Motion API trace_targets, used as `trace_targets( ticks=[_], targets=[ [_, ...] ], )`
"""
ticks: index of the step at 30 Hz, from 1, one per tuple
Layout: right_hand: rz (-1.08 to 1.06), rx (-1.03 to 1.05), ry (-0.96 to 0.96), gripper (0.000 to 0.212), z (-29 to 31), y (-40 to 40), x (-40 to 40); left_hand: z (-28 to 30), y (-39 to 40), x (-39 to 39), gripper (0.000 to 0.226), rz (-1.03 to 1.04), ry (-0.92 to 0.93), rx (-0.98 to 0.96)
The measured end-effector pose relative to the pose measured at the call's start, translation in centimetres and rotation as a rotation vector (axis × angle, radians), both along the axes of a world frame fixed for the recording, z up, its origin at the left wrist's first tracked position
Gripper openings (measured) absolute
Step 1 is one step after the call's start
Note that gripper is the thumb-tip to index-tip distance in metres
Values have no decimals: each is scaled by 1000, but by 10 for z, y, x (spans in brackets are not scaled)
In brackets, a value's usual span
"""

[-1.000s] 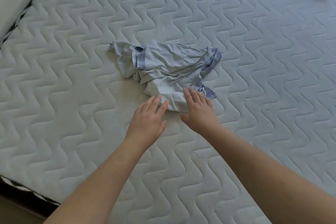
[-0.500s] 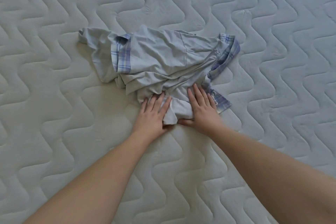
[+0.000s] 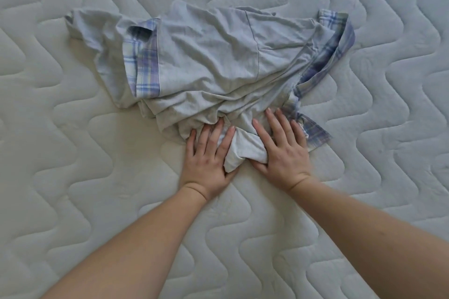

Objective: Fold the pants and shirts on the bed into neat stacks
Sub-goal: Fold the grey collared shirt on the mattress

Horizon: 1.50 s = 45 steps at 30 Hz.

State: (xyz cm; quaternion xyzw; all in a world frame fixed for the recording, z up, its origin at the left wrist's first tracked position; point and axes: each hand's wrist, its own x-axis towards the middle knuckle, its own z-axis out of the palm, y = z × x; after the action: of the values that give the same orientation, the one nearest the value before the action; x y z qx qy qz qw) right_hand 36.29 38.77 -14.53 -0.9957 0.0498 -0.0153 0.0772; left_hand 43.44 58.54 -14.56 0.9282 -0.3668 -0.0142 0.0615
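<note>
While one crumpled shirt (image 3: 213, 65) lies on the mattress (image 3: 73, 177), two hands, left hand (image 3: 209, 155) and right hand (image 3: 281, 150), pinch its near edge between them.

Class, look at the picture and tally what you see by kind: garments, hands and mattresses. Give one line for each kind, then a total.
Garments: 1, a crumpled pale grey shirt with plaid trim
Hands: 2, left hand and right hand, both on the shirt's near edge
Mattresses: 1, quilted mattress
Total: 4
</note>
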Motion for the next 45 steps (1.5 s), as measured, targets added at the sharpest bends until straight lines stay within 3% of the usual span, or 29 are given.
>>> trace_targets(
  ticks=[11,16,20,28,33,38,42,45],
  targets=[
    [13,39,6,58,2,1,1,0,0,1,65,12,9,-15],
    [-91,198,221,55,33,9,6,26,-8,-2,70,67,215,172],
    [-39,262,432,58,62,14,-16,49,-5,-21,68,41,378,314],
    [-45,287,693,47,123,33,-160,95,19,-172,59,10,589,383],
    [-168,276,608,41,172,33,-251,149,21,-242,50,46,515,78],
    [-327,541,361,39,233,32,-304,217,17,-284,44,195,623,-266],
    [-454,734,180,54,277,38,-333,275,24,-301,38,209,702,-407],
    [-579,973,168,67,309,37,-350,316,25,-313,36,146,749,-521]
  ],
)
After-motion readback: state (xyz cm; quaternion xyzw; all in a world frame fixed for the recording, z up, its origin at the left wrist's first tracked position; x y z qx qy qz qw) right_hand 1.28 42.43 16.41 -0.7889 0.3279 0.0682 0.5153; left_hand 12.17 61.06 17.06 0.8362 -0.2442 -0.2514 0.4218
